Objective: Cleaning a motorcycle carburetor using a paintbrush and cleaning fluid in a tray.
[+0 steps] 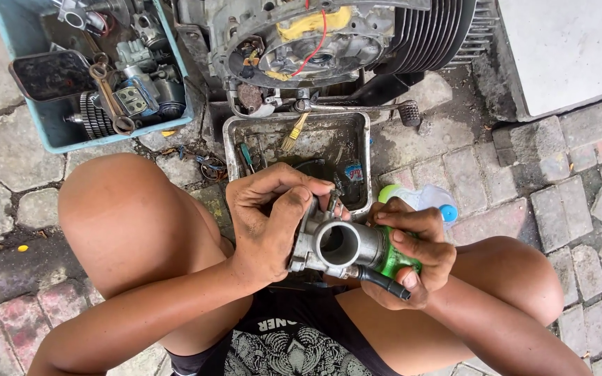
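A grey metal carburettor (336, 245) with a round open bore sits between my two hands, above my lap. My left hand (269, 216) grips its left side, fingers curled over the top near a small upright screw. My right hand (412, 254) holds its right side together with a green scouring pad (395, 259) pressed against the body. A short black hose (383, 282) sticks out below the carburettor toward my right fingers.
A metal tray (365, 150) with dirty liquid and a brush (292, 134) lies just ahead of my hands. Behind it stands an engine (329, 35) with cooling fins. A blue bin (53, 132) of parts and spanners is at upper left. My bare knees flank the hands on paving stones.
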